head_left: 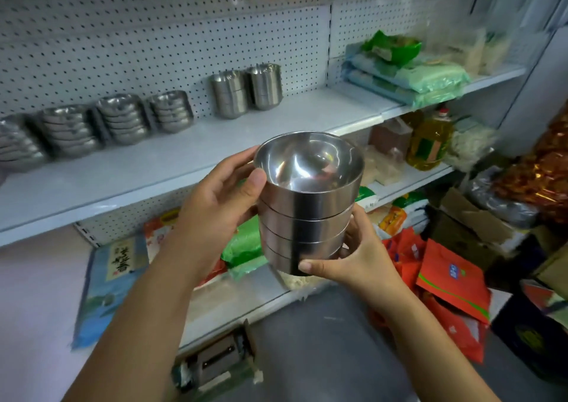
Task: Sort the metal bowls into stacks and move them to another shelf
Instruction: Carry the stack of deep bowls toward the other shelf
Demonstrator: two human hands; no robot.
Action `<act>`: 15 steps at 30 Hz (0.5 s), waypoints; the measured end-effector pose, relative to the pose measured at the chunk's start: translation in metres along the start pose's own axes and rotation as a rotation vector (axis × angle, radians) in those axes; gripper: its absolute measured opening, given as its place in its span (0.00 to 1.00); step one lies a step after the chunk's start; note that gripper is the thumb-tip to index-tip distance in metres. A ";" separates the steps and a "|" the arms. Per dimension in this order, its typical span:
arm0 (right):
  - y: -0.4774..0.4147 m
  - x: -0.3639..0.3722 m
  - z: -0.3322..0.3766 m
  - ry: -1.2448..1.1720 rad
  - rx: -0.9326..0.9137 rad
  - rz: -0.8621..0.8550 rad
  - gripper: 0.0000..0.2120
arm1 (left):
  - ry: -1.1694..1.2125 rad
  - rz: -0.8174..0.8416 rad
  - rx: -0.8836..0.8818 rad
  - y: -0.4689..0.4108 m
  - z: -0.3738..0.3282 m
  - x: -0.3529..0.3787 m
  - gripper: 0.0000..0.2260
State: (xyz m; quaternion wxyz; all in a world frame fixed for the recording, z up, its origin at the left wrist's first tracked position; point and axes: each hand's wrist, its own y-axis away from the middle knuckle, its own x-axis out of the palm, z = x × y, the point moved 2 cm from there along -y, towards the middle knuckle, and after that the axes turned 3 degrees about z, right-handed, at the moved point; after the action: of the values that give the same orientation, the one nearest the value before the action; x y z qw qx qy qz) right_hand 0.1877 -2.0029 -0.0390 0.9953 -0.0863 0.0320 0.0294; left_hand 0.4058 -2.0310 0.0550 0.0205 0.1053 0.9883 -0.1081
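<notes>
A stack of several nested metal bowls (307, 204) is held in the air in front of the white shelf (147, 168). My left hand (221, 195) grips the stack's upper left side, thumb near the top rim. My right hand (353, 257) holds the bottom of the stack from the right, thumb across the lowest bowl. On the shelf behind stand two tall stacks of deep bowls (246, 92) against the pegboard. To their left sit several lower stacks of shallow metal bowls (123, 118), reaching to the left edge of view.
Green and blue food bags (408, 72) lie on the shelf section to the right. Below are an oil bottle (430, 143), bags of goods and red packets (448, 281). Cardboard boxes (473, 226) crowd the floor at right. Grey floor lies under my arms.
</notes>
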 end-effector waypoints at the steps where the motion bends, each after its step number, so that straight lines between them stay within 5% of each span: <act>1: -0.009 -0.003 -0.004 0.006 0.006 -0.012 0.50 | -0.001 0.027 -0.002 -0.013 0.005 -0.001 0.25; 15: -0.208 -0.074 -0.036 0.096 -0.036 -0.061 0.49 | -0.095 0.104 0.006 -0.224 0.042 0.003 0.22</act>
State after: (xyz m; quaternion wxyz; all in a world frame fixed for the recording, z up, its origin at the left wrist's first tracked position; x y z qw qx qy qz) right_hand 0.1250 -2.2173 -0.0345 0.9914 -0.1063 0.0767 -0.0045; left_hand 0.3560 -2.2534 0.0604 0.0728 0.1512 0.9791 -0.1145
